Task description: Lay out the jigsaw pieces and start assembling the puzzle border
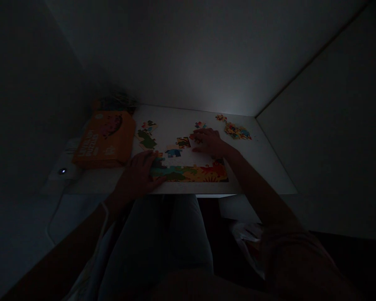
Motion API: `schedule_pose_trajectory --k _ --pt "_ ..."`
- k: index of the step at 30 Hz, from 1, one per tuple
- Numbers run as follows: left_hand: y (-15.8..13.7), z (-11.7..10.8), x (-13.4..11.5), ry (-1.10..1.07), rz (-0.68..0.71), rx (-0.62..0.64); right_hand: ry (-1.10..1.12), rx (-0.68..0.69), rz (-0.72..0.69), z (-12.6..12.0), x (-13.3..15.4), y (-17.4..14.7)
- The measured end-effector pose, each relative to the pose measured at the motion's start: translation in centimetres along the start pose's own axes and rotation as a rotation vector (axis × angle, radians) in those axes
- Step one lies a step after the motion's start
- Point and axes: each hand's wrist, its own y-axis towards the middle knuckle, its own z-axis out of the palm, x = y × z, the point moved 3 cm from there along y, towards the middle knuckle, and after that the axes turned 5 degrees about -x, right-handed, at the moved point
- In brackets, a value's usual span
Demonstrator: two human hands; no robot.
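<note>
In the dim head view, my left hand lies with its fingers stretched out at the left end of a partly joined jigsaw puzzle. The puzzle's joined strip shows green, yellow and red. Over the table to the right, my right hand curls its fingers and thumb around a small reddish puzzle piece, partly hidden by the fingers. Between the hands are a blue piece group and a dark-and-yellow piece. A green joined section lies beyond my left hand.
An orange puzzle box stands at the left of the white table. A heap of loose pieces lies at the back right. A white device with a cable sits by the left edge. Walls border the table.
</note>
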Motion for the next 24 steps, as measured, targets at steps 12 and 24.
schedule_pose_trajectory --k 12,24 --pt "0.1 0.1 0.2 -0.012 0.010 -0.005 0.109 0.034 -0.126 -0.1 1.6 4.4" --pt "0.3 -0.3 0.1 0.038 0.017 0.032 0.368 -0.135 0.175 -3.6 -5.7 -5.9"
